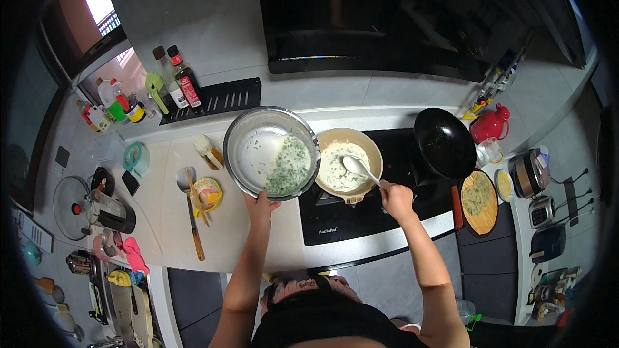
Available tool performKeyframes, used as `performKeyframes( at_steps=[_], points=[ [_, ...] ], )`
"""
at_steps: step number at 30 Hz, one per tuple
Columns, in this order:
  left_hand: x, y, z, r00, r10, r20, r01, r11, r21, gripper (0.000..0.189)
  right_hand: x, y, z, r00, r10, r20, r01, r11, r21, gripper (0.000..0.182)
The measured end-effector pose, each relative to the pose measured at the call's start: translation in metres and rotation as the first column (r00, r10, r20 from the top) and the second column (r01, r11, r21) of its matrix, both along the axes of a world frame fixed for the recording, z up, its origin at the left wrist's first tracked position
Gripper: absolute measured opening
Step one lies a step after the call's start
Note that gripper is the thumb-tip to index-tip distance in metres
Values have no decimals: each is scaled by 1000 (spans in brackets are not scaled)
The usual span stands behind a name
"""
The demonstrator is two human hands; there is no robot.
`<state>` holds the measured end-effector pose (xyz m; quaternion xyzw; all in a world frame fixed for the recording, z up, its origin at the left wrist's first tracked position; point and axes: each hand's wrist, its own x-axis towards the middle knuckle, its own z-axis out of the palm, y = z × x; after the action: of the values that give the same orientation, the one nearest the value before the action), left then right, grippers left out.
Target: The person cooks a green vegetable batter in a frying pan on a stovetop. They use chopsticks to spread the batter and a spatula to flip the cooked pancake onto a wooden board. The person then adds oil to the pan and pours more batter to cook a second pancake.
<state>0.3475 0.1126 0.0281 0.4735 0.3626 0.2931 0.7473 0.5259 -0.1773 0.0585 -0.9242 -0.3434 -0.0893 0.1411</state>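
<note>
My left hand grips the near rim of a metal mixing bowl. A pale batter with chopped greens has pooled toward the bowl's right side, so the bowl appears tilted. To its right, a beige frying pan sits on the gas hob, its bottom largely covered with the same kind of batter. My right hand holds a white spoon by the handle, with the spoon's head over or on the batter in the pan; contact cannot be told.
A black wok stands on the hob's right side. Beyond it lies a wooden board bearing a green-flecked pancake. On the left counter are a spatula, a yellow bowl with chopsticks, and an oil bottle. The range hood hangs above.
</note>
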Motion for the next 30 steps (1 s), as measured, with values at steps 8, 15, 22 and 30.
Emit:
performKeyframes(
  at_steps=[8, 15, 22, 30],
  points=[
    [-5, 0, 4, 1000, 2, -12, -2, 1000, 0, 49, -4, 5, -1, 985, 130, 112, -133, 991, 20, 13],
    [-25, 7, -6, 998, 34, -44, -36, 998, -43, 51, -13, 8, -5, 990, 86, 109, -95, 993, 77, 14],
    [-65, 21, -33, 995, -50, -83, 38, 988, -146, 51, -26, 27, -5, 383, 262, -886, 684, 564, 462, 13],
    [-101, 27, -60, 978, -97, -184, 62, 980, -188, 41, -106, 101, -25, 332, 354, -875, 523, 703, 482, 13]
  ],
)
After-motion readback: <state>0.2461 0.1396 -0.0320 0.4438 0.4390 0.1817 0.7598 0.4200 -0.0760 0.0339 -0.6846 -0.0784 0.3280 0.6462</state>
